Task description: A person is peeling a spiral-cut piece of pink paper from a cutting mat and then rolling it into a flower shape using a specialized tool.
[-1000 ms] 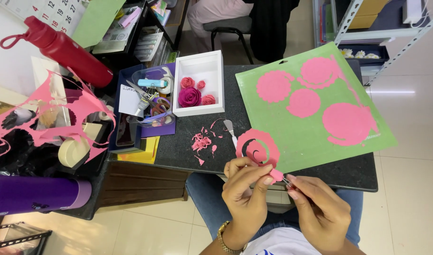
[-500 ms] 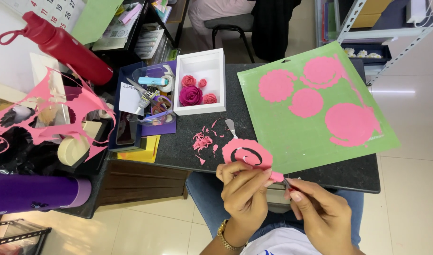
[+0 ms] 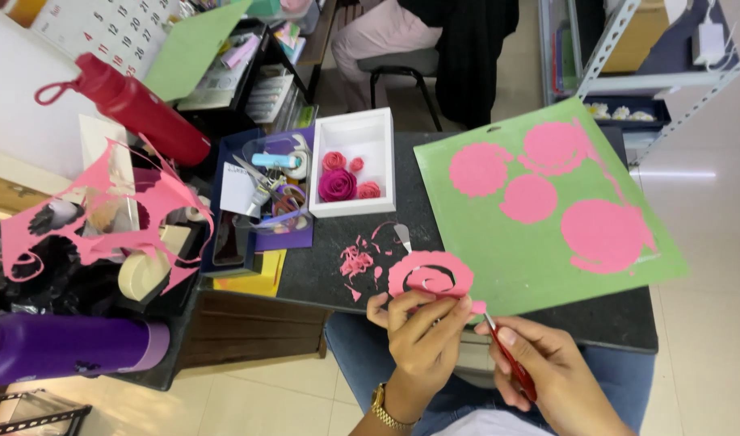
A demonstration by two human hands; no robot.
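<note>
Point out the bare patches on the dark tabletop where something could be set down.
Free: dark tabletop along its front edge, below the green cutting mat; a small strip between the white box and the mat. Crowded: pink paper scraps, pink paper spiral, both hands, left tool tray.

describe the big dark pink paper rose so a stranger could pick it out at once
Find the black table, then the white box beside the green mat. The big rose lies in its middle: deep magenta and far larger than the small coral-pink roses around it.
</note>
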